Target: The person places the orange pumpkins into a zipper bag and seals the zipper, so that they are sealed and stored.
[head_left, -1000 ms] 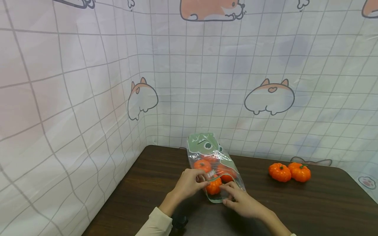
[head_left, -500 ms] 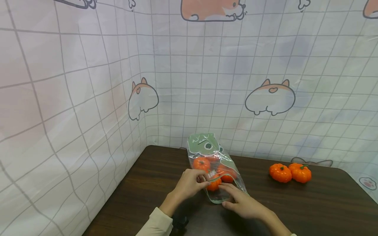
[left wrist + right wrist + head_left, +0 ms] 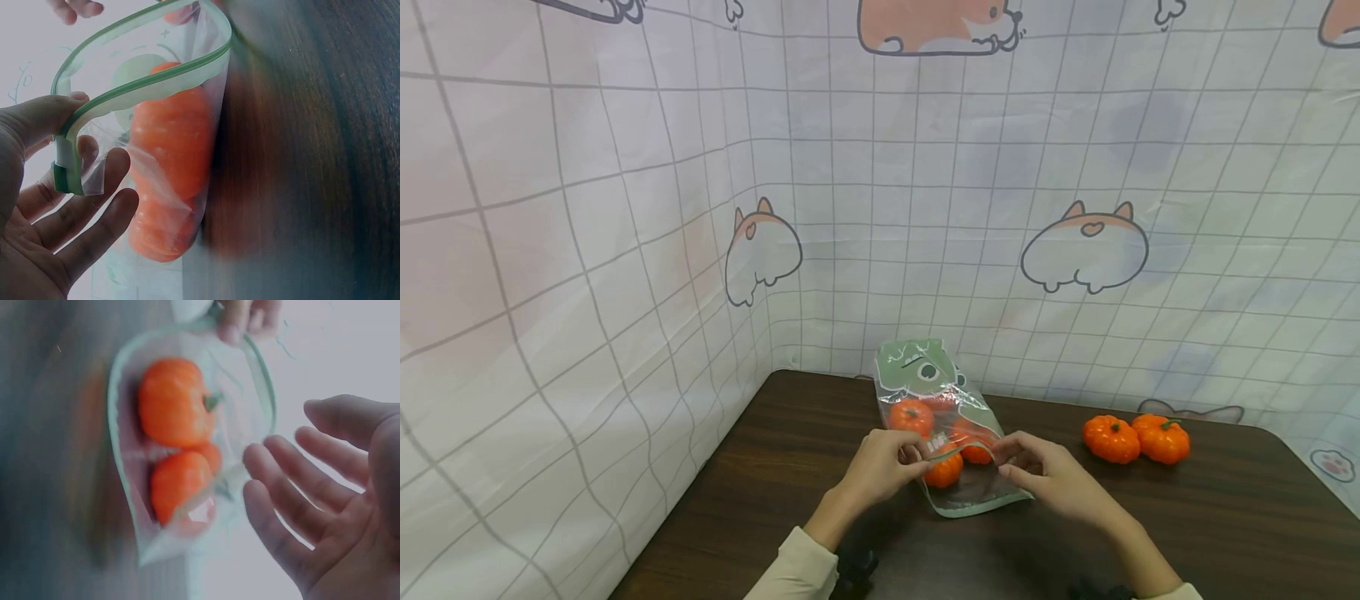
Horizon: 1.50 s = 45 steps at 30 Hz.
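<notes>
A clear zip bag [image 3: 917, 367] with a green cartoon print and green edging lies on the table, its mouth toward me and spread wide. Several small orange pumpkins are inside; one pumpkin [image 3: 943, 471] sits just within the mouth. My left hand [image 3: 883, 462] pinches the left corner of the rim between thumb and fingers, beside the white slider [image 3: 64, 150]. At the right corner of the mouth is my right hand [image 3: 1048, 471]. In the right wrist view its fingers [image 3: 284, 487] are loosely bent and the thumb stands apart, with nothing between them.
Two more orange pumpkins [image 3: 1112, 439] sit side by side on the dark wooden table [image 3: 1240, 500] at the right. A patterned cloth wall [image 3: 955, 250] rises behind the table and along its left side.
The pumpkin at the mouth has slid slightly deeper into the bag. My right hand has left it and moved right to the rim's corner, where the lower lip now stretches further right.
</notes>
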### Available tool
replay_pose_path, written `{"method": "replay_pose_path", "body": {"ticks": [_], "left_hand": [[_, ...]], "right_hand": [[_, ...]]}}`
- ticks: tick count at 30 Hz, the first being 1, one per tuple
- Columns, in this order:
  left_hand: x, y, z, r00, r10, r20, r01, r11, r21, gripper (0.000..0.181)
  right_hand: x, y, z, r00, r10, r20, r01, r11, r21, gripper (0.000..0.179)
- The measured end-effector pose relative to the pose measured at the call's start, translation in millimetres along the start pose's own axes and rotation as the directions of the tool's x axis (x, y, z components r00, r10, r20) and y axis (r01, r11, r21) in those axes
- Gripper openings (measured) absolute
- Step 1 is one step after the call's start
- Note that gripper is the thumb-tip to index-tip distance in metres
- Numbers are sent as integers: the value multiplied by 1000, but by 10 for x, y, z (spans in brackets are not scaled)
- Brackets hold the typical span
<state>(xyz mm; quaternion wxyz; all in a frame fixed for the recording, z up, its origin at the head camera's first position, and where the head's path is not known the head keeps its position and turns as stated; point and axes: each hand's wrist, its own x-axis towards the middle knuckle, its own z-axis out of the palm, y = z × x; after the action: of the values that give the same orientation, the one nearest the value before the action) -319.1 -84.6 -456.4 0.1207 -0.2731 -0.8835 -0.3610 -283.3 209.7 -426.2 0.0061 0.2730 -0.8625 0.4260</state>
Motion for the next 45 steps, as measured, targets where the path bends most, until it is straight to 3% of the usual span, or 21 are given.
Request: {"method": "replay_pose_path", "body": {"ticks": [6, 15, 21, 29, 45], "left_hand": [[-2, -7, 7, 1000, 4, -4, -4, 1000, 9, 12], [-2, -9, 10, 1000, 11, -5, -11, 1000, 10, 11], [4, -7, 14, 1000, 9, -6, -8, 1000, 11, 11], [0, -8, 20, 1000, 13, -9, -13, 1000, -4, 11], [-7, -5, 6, 1000, -15, 7, 16, 1000, -11, 11]], "right_hand": [[-45, 136, -257, 982, 36, -183, -42, 999, -31, 31], [-160, 332, -548, 926, 136, -353, -180, 979, -93, 46], [-236, 479, -675, 900, 264, -346, -282, 959, -1, 65], [-327, 689, -774, 865, 349, -361, -355, 933, 53, 80], [-402, 968, -848, 840, 386, -381, -404, 914, 34, 87]]}}
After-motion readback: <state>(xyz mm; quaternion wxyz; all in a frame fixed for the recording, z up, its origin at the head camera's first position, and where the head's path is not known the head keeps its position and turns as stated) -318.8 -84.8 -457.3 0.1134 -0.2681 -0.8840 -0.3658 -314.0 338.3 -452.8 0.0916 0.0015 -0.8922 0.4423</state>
